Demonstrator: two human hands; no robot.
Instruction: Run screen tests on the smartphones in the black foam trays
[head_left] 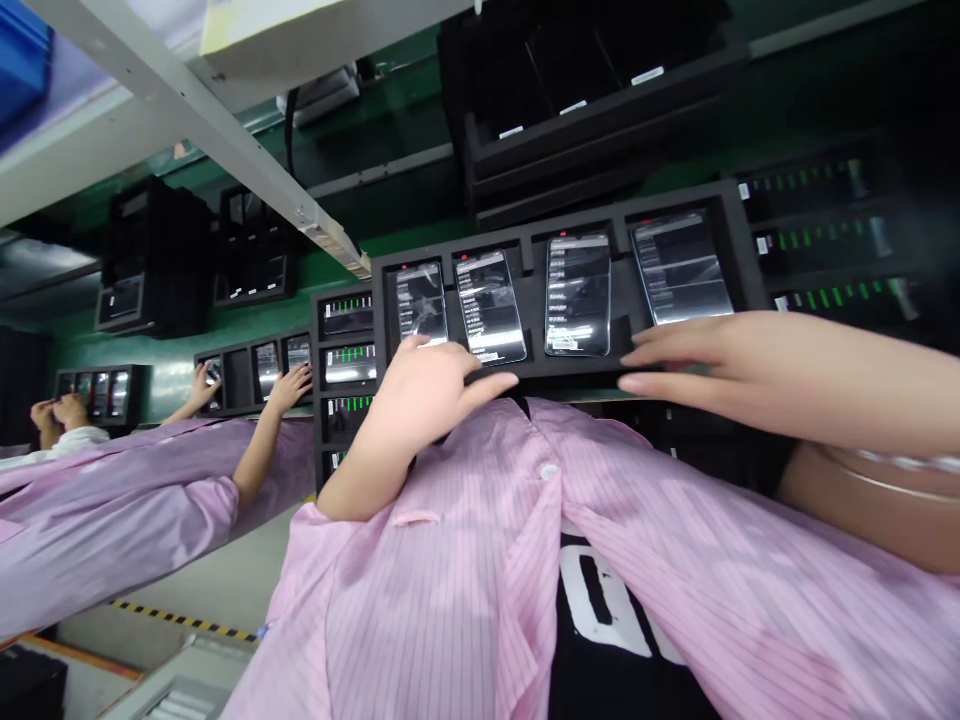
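Well beyond the hands, green-backed racking (154,345) stretches across the view, holding black foam trays of lit devices. To the left of the hands, a co-worker in a pink striped smock (120,510) reaches a hand (291,388) to a similar tray, and another person's hands (64,410) work farther left still. Yellow-and-black hazard tape (184,620) runs along the floor below and left of the hands. Directly beneath the hands lies the person's own pink striped smock (450,590), open over a black printed shirt (607,640). Just past the fingers sits a black foam tray (570,222) holding four smartphones (577,295) upright in separate slots, their screens lit with lists of white text. The left hand (424,390) lies at the tray's lower edge just below the second phone, its fingers loosely extended; whether it is gripping that edge cannot be told. The right hand (720,365) lies open and flat-fingered near the bottom of the fourth phone, holding nothing visible. Fingertips kept on the foam rather than the glass are the sound approach here, protecting the screens and leaving each phone seated in its slot.
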